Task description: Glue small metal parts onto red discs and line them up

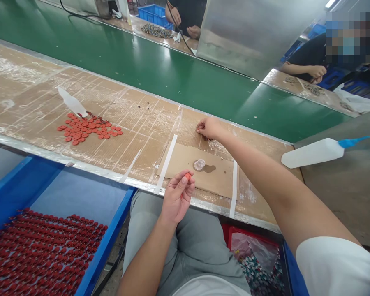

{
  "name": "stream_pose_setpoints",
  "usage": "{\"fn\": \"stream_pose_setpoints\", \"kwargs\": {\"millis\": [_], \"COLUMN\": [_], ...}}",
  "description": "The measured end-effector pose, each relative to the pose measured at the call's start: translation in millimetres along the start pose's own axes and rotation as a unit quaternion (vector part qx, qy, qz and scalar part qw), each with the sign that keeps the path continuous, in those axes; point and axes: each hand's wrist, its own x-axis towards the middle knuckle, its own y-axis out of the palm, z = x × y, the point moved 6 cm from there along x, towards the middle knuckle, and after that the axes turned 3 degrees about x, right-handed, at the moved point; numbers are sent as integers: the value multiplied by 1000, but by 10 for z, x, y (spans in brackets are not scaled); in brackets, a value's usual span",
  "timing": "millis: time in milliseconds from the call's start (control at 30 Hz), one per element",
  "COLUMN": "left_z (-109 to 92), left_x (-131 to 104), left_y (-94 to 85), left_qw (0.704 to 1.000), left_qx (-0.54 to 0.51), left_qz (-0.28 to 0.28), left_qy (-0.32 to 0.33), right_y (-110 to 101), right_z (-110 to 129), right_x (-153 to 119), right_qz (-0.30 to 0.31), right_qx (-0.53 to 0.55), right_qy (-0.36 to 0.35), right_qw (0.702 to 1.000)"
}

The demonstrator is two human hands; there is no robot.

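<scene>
Between thumb and fingertips, my left hand [178,196] holds a small round red disc [188,176] above the table's front edge. My right hand [208,127] reaches to the far part of the table, fingers pinched over a little heap of small dark parts [207,138]; what it grips is too small to make out. Between the hands, a small clear cup [199,165] sits on a taped-down cardboard piece [222,181], beside a wet stain. A pile of similar red discs [80,129] lies farther left, with dark red pieces and a white strip [70,100] at its back.
A white squeeze bottle [314,153] with a blue nozzle lies at the right. A blue tray [117,230] at lower left holds rows of red parts. Beyond the table runs a green conveyor belt [135,70]. Two co-workers sit across it. A red bin [231,234] stands below the table.
</scene>
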Motion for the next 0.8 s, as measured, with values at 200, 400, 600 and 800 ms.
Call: {"fn": "stream_pose_setpoints", "kwargs": {"millis": [200,400,600,800], "left_z": [0,-52,-33,12], "left_x": [-7,-25,-18,4], "left_y": [13,22,13,24], "left_qw": [1000,1000,1000,1000], "left_qx": [6,5,15,24], "left_qz": [-2,13,16,13], "left_qy": [0,13,14,16], "right_y": [-10,-222,-136,-33], "right_z": [69,15,-119,41], "right_x": [-121,-779,-1591,-1906], "right_qz": [29,-99,-177,-243], "right_qx": [-23,213,404,332], "right_qy": [-48,-63,10,-42], "right_qw": [998,970,898,911]}}
